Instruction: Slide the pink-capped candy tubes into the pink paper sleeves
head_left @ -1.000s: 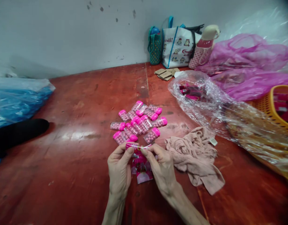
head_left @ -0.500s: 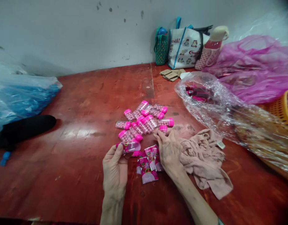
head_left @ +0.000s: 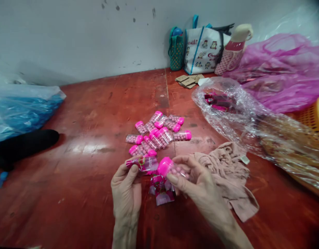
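Observation:
My left hand [head_left: 127, 188] pinches a printed clear-and-pink plastic sleeve [head_left: 146, 164] between thumb and fingers. Facing it, my right hand [head_left: 198, 180] grips a clear candy bottle [head_left: 178, 170] with a pink cap and pink balls inside. The bottle's cap points left, right by the sleeve's open-looking end; whether they touch I cannot tell. Below the hands lie several flat printed sleeves [head_left: 163, 193], partly hidden by my right hand. Beyond them is a loose pile of similar pink-capped candy bottles [head_left: 159, 136].
A crumpled pink cloth [head_left: 237, 186] lies right of my right hand. Clear plastic bags [head_left: 242, 128], a magenta bag [head_left: 278, 72] and a yellow basket [head_left: 315, 117] fill the right side. A blue-filled bag [head_left: 24, 110] and a black object [head_left: 29, 141] are left; a tote [head_left: 203, 50] stands behind.
My right hand has taken a candy bottle from the near right of the pile and brought it back to the sleeve. My left hand still holds the sleeve.

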